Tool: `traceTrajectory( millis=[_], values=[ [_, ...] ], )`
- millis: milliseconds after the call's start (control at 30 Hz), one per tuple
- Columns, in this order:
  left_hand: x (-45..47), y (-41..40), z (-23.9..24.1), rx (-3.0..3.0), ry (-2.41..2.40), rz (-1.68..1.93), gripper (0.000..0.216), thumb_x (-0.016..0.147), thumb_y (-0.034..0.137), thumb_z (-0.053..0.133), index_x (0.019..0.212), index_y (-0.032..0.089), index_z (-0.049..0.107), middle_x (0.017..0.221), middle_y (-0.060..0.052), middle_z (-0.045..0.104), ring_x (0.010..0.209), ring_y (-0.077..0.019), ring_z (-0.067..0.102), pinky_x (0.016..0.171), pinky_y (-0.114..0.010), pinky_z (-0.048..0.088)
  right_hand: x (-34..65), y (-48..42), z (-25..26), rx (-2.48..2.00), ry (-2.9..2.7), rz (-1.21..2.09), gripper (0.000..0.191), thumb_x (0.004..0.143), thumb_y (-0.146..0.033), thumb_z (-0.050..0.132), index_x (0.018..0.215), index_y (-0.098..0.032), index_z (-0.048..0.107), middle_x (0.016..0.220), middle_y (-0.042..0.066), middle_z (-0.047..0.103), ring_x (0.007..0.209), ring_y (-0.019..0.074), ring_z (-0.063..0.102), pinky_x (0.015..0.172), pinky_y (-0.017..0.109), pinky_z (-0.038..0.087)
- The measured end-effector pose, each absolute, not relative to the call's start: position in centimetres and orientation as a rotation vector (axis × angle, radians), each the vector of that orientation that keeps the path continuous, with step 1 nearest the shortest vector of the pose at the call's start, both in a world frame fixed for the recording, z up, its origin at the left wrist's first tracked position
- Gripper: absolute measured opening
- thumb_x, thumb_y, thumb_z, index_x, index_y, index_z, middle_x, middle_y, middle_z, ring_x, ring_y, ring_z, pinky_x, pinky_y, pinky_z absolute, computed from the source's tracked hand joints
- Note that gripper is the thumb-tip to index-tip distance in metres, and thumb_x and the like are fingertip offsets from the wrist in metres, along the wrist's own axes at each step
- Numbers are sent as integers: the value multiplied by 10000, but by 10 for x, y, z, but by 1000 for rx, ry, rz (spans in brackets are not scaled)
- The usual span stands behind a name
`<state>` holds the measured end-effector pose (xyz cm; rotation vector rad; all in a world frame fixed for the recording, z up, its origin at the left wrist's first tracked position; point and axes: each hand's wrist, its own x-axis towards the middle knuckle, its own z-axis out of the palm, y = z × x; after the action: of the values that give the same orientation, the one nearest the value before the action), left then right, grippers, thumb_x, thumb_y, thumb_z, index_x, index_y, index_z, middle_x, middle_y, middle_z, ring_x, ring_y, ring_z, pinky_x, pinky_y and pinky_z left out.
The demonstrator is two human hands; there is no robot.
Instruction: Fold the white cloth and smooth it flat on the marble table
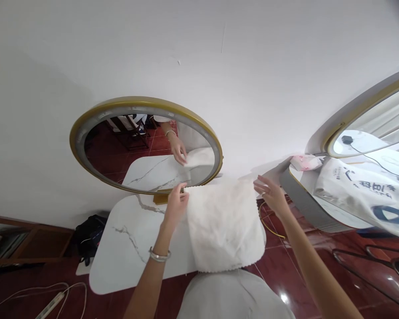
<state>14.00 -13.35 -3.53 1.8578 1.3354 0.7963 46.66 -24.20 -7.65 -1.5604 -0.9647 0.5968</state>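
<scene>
Forearms (309,252) outstretched, apart, fingers (180,191) holding cloth corners (191,193)

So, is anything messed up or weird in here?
A little. The white wall has a small mark above the nearer round mirror and a thin line farther right, which look like scuffs. Also, a power strip lies loose on the floor with its cord looped around. I see no spill.

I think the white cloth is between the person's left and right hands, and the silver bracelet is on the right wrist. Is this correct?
Not quite: the head view shows the silver bracelet on the left wrist. The white cloth is indeed between the left hand and right hand.
</scene>
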Motion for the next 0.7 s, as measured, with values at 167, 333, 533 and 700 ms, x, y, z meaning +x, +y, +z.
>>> traceTrajectory(
  millis=[167, 333, 533, 700],
  values=[
    [129, -176, -141, 2004, 1365, 691, 353, 856, 278, 476, 1195, 218, 555, 1271, -112, 564, 1203, -249, 540, 1010, -453, 456, 428, -282, -168, -1693, -1071, 560, 475, 829, -562, 554, 1115, -188, 616, 1109, 141, 671, 1046, 265, 644, 881, 446, 547],
    [144, -192, -199, 2133, 1347, 487, 373, 908, 276, 390, 1235, 216, 559, 1407, -95, 486, 1337, -228, 419, 1112, -451, 368, 402, -293, -217, -1822, -1316, 454, 425, 900, -515, 435, 1112, -200, 627, 1148, 122, 654, 1072, 266, 620, 912, 462, 521],
    [197, -148, -219, 2340, 1488, 457, 550, 926, 308, 351, 1439, 111, 332, 1553, -151, 245, 1451, -265, 159, 1167, -479, 245, 384, -223, -240, -2061, -1518, 302, 547, 952, -479, 294, 1398, -192, 429, 1449, 155, 409, 1383, 297, 308, 1082, 559, 309],
    [216, -128, -235, 2403, 1650, 528, 673, 904, 425, 420, 1455, 65, 278, 1548, -202, 224, 1444, -334, 150, 1157, -517, 226, 375, -190, -260, -2308, -1750, 95, 532, 945, -468, 347, 1452, -308, 346, 1568, 137, 153, 1442, 361, 58, 1051, 703, 94]
  ],
)
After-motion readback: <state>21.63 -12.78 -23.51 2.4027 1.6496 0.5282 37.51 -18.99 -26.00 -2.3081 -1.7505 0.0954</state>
